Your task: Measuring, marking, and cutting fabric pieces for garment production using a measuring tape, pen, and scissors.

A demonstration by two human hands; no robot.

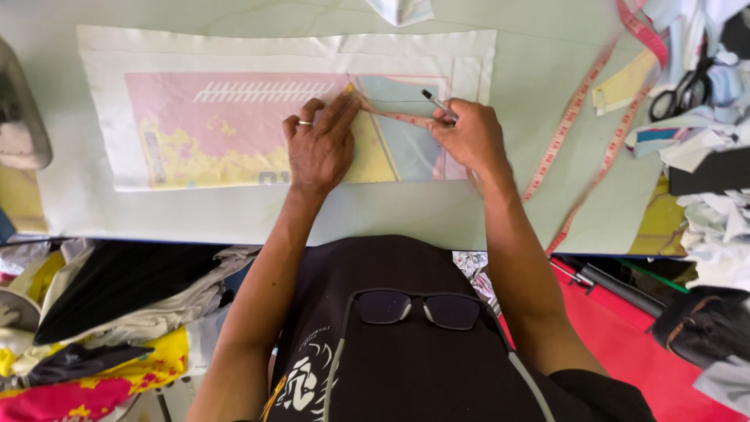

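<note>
Cloth: printed fabric flat on desk.
Left hand: fingers spread, pressing measuring tape.
Right hand: fingers pinching pen.
Nearby: scissors, apart.

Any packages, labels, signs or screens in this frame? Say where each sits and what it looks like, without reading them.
Printed fabric panel: flat on the table under both hands, white-bordered rectangle, pink, yellow and pale blue.
Yellow card: right of it, beside the measuring tape, small rectangle.
No screens or packages.
</note>
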